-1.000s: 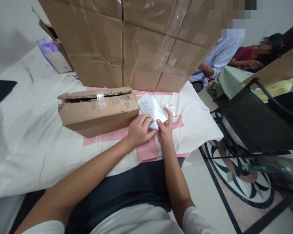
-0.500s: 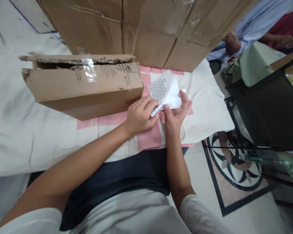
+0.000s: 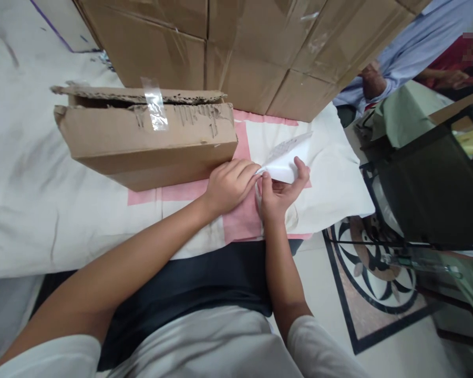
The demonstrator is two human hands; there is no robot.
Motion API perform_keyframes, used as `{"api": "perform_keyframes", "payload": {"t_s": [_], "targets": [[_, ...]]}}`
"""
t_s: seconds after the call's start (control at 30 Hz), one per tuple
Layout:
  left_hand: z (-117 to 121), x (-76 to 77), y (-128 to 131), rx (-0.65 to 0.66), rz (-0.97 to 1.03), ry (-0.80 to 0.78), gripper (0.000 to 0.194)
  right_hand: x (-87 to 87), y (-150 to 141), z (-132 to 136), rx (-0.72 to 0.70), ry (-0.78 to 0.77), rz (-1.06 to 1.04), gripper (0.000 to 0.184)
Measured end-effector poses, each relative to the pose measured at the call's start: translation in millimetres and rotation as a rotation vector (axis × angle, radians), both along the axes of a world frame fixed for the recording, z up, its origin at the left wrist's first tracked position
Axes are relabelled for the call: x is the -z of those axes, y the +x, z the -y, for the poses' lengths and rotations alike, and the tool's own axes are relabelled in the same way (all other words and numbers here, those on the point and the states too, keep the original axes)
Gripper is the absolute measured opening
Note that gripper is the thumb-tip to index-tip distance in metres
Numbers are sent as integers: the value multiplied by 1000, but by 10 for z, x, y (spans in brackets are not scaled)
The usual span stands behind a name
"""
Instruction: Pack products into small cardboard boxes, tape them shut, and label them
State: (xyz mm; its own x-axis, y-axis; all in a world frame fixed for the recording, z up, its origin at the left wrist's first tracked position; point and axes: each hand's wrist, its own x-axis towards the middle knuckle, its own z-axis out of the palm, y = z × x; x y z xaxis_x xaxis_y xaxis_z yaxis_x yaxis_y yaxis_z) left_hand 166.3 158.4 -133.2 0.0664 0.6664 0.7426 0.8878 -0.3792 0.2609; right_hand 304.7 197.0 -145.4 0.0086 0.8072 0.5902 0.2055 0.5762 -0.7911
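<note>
A white paper sheet (image 3: 286,163) with rows of small printed outlines is bent between my hands, its far part tilted up. My left hand (image 3: 230,184) is closed, pinching the sheet's near left corner. Against that same corner presses the thumb of my right hand (image 3: 279,191), which grips the paper while its index finger stretches out along the sheet's right side. Left of my hands stands a brown cardboard box (image 3: 153,152). Its torn upper edge has a gap, and a strip of clear tape (image 3: 155,107) crosses it.
Behind the box rises a stack of taped cartons (image 3: 244,63). White and pink cloth (image 3: 244,223) covers the table. At the upper right another person's hand (image 3: 372,79) shows below a light blue sleeve. A dark chair (image 3: 418,178) stands to the right above a patterned floor.
The sheet has gone from lying nearly flat, its printed side showing, to tilted and folded up. My hands have come together at its corner. The view has shifted slightly.
</note>
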Motion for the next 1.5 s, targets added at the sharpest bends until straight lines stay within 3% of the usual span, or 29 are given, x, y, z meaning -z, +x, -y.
{"api": "perform_keyframes", "payload": {"t_s": [0.13,0.2,0.4,0.63,0.8,1.03,1.2,1.4,1.5], "targets": [[1,10,-12,16,12,-20,32,40,47,-28,-2,9,81,39],[4,13,-22,37,51,-35,30,69,58,-33,-4,8,85,32],[0,-8,-39,87,170,-52,28,96,48,-24,-15,22,67,31],[25,-55,-42,82,252,-92,29,4,16,12,105,62,30,33],[34,-34,-53,103,225,-53,24,-10,8,4,112,143,19,20],[24,-37,-74,82,174,-66,25,-16,16,-30,150,190,36,15],[21,-32,-74,61,234,-50,23,-89,6,-36,157,85,-5,10],[32,-22,-89,79,303,-41,24,-137,17,-97,-23,-187,-90,18],[42,-35,-92,80,292,-48,26,-129,34,-122,-64,-235,-154,21]]}}
